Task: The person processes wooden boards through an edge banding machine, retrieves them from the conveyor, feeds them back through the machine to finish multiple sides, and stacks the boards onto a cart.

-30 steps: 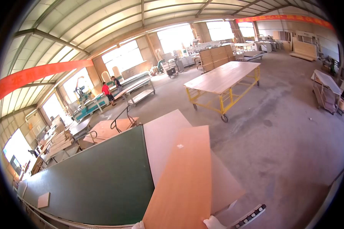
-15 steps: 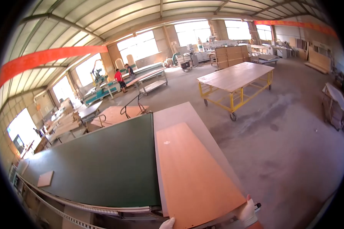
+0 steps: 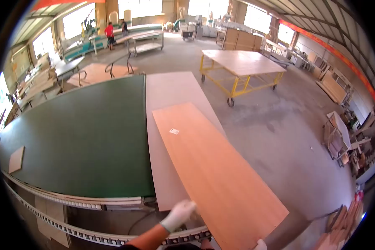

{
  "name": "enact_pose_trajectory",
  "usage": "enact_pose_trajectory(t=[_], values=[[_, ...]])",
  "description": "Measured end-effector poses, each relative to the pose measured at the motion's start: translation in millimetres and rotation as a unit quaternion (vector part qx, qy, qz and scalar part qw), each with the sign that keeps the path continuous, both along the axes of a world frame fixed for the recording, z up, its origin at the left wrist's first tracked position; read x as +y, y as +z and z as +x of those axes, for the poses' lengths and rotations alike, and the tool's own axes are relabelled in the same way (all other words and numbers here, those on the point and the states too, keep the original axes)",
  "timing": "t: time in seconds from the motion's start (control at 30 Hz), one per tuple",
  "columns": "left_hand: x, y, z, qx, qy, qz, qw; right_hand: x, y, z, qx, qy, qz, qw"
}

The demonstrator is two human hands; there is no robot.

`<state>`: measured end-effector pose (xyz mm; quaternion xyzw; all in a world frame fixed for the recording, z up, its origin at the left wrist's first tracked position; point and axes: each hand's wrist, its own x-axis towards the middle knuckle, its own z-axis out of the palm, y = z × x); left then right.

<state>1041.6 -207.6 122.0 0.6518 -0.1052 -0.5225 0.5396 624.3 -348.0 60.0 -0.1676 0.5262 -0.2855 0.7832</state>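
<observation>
A long orange-brown wooden panel (image 3: 216,166) with a small white label (image 3: 174,131) lies slantwise, its far part over a pale board (image 3: 175,89). My left hand (image 3: 180,214), in a white glove, grips the panel's left edge near its close end; some fingers are hidden. At the near end, my gloved right hand (image 3: 260,245) holds the panel's edge, with only its fingertips showing above the surface. Left of the pale board is a wide green conveyor belt (image 3: 83,137) carrying a small wooden piece (image 3: 16,160).
A yellow-framed wheeled table (image 3: 243,62) stands ahead to the right. Along the belt's near side runs a roller rail (image 3: 71,225). Two people (image 3: 109,35) are by machines at the back left. Stacked wood strips (image 3: 341,225) lie at lower right, near a loaded cart (image 3: 337,137).
The panel has swung so its near end points further right, uncovering more of the pale board. My left hand now shows further up its left edge. The view has tilted down and turned.
</observation>
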Motion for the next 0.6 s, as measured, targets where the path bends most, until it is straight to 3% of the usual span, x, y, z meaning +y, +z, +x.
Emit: enact_pose_trajectory(t=[0.03,0.1,0.17,0.23,0.33,0.37,0.43,0.5,0.53,0.57,0.6], values=[[3,-16,16,-0.054,0.083,-0.043,0.994,5,12,-21,0.017,-0.002,0.004,1.000],[-10,-82,50,-0.139,0.224,-0.069,0.962,23,28,-59,0.121,-0.070,-0.128,0.982],[-15,-81,73,0.017,0.261,-0.051,0.964,39,30,-119,0.204,-0.079,-0.132,0.967],[-26,-92,89,0.142,0.238,-0.070,0.958,69,97,-90,0.254,-0.164,-0.137,0.943],[-43,-110,88,0.211,0.219,-0.068,0.950,98,98,-157,0.347,-0.124,-0.185,0.911],[-49,-113,85,0.222,0.225,-0.045,0.948,115,103,-163,0.353,-0.157,-0.175,0.906],[-53,-130,71,0.273,0.168,-0.241,0.916,134,122,-167,0.375,-0.102,-0.269,0.881],[-53,-143,67,0.264,0.160,-0.227,0.923,148,95,-206,0.356,-0.188,-0.184,0.897],[-52,-147,64,0.286,0.158,-0.214,0.920,153,74,-227,0.364,-0.172,-0.214,0.890],[-58,-148,62,0.306,0.155,-0.198,0.918,153,73,-237,0.372,-0.156,-0.241,0.883],[-62,-149,63,0.270,0.108,-0.225,0.930,148,99,-195,0.363,-0.253,-0.205,0.873]])
